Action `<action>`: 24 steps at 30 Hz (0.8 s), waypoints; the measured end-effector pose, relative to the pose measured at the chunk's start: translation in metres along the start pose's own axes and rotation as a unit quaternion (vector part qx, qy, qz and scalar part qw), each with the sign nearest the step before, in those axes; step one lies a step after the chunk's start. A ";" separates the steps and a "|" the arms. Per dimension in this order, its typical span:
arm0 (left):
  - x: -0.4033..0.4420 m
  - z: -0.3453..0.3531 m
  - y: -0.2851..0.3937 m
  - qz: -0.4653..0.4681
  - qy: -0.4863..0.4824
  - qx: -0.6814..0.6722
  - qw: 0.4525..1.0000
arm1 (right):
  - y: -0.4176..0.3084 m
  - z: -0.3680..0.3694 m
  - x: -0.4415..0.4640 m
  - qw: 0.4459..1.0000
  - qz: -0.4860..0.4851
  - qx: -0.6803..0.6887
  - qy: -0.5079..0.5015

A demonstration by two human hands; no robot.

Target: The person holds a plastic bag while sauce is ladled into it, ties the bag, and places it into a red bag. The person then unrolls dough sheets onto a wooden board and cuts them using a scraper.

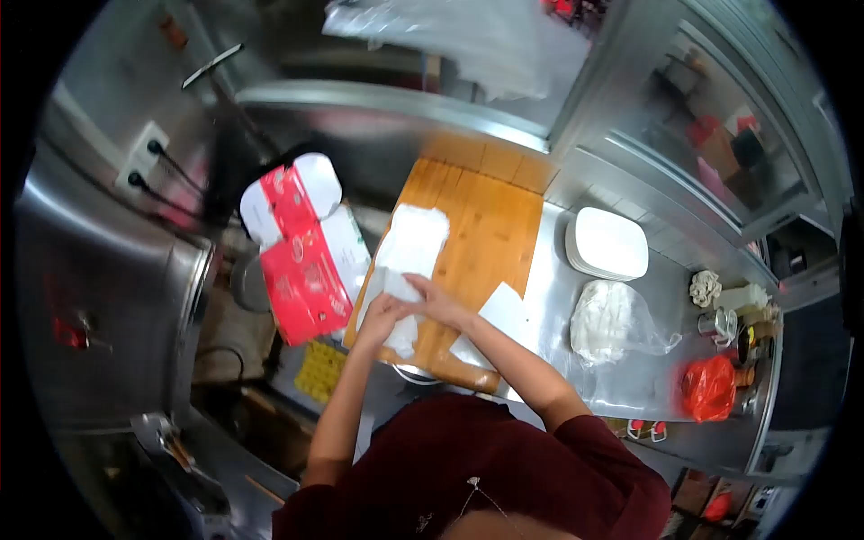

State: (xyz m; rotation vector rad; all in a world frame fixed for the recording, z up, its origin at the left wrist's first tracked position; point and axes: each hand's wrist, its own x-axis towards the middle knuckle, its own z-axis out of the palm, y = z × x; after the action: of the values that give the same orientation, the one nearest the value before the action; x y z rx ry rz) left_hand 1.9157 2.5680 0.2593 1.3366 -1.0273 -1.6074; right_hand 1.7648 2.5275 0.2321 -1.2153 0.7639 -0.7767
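Note:
A long, soft white sheet (412, 236) lies along the left side of the wooden board (490, 225); whether it is cloth, paper or dough I cannot tell. Over its middle is a thinner greyish-white sheet (389, 283). My left hand (382, 315) is closed at this thinner sheet, its fingers bent inward. Beside it, my right hand (436, 302) has thumb and fingers drawn together at the same sheet's edge, touching or nearly touching the left hand. Under my right forearm, another flat white sheet (506, 315) rests on the board's right edge.
Left of the board lies a red and white cardboard piece (308, 283). To the right, a metal counter (558, 360) holds stacked white trays (607, 243), a clear bag with white contents (603, 319) and a red plastic bag (708, 389). A window frame (396, 103) borders the back.

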 end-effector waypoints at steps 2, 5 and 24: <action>0.012 -0.007 0.000 0.026 -0.027 0.088 0.995 | 0.005 -0.001 0.000 0.993 -0.037 -0.111 0.026; 0.023 -0.003 0.015 0.074 -0.047 0.124 0.988 | 0.000 0.003 0.001 0.968 -0.047 -0.235 0.077; 0.124 -0.021 0.022 -0.115 0.032 -0.091 0.989 | -0.184 -0.091 0.077 0.927 -0.140 -0.336 0.090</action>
State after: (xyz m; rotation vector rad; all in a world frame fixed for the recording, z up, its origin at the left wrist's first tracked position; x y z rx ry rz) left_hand 1.9220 2.4427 0.2344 1.4091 -0.6889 -1.7691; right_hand 1.7094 2.3844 0.3885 -1.9201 1.0707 -0.9011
